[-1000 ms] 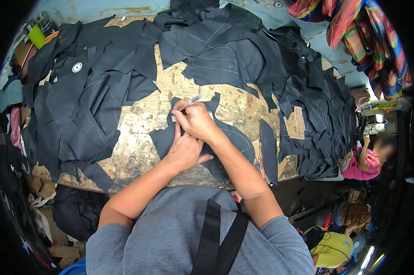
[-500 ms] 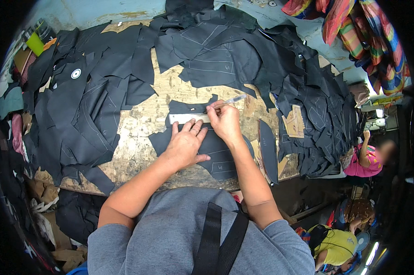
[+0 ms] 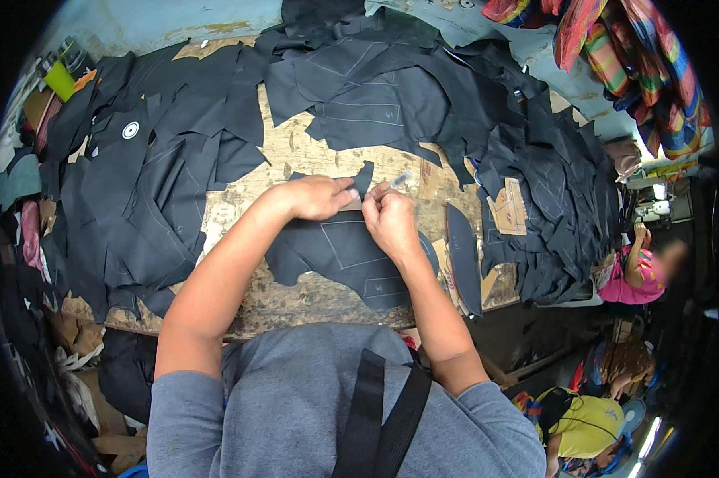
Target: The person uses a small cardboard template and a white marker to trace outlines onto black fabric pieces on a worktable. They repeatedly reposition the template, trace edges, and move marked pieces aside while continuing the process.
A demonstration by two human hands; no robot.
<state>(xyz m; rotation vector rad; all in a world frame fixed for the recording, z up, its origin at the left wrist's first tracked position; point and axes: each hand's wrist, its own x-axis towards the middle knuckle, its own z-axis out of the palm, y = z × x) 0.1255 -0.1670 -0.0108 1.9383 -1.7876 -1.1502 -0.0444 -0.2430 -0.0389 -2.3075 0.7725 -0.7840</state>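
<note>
One pen (image 3: 402, 178) sits pinched by our right hand (image 3: 393, 223); whether fingers of our left hand (image 3: 318, 197) grip, we cannot tell. Bare bench (image 3: 276, 307) edges the black sheet (image 3: 316, 245) at seven o'clock.

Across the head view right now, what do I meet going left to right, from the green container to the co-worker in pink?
Green container → white round disc → left hand → right hand → long curved black piece → marked brown cardboard → co-worker in pink.

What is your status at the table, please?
Left hand over black material; right hand gripping pen. White-outlined section lies flat. Heaped black pieces beyond, clear of both hands.
</note>
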